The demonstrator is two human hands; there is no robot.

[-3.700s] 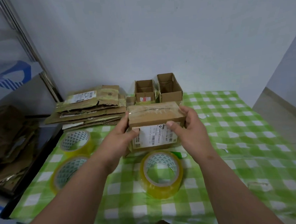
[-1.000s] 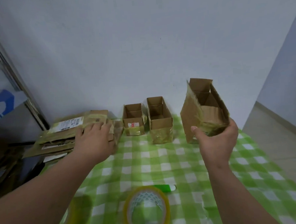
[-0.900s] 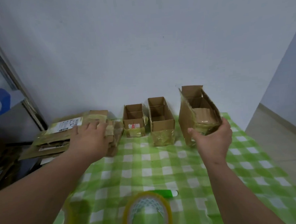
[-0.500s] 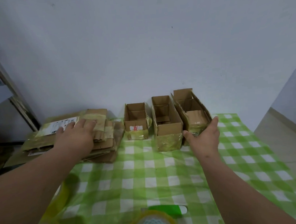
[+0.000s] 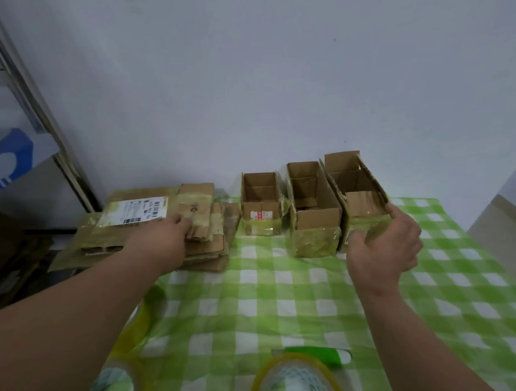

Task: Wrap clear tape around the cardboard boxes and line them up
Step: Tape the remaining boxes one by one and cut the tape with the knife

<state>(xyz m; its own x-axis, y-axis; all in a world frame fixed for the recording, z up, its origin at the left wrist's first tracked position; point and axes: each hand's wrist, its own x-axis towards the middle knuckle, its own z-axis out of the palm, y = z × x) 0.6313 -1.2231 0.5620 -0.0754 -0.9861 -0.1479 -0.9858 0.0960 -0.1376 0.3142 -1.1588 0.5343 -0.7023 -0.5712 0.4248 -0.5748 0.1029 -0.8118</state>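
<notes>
A desk [image 5: 286, 301] covered by a green-and-white checked cloth is set against a plain pale wall [image 5: 244, 76]. Three open cardboard boxes [image 5: 314, 210] are lined up at its far edge. The rightmost box [image 5: 355, 190] is gripped at its near end by the right hand [image 5: 385, 248], fingers clamped on it. The left hand [image 5: 160, 239] is laid flat, fingers spread, on a stack of flattened cardboard [image 5: 150, 225]. Tape rolls [image 5: 293, 381] are seen nearest.

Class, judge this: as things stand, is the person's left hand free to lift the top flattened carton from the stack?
Probably yes. The left hand already rests on the flattened carton topping the stack, and nothing lies over it.
</notes>
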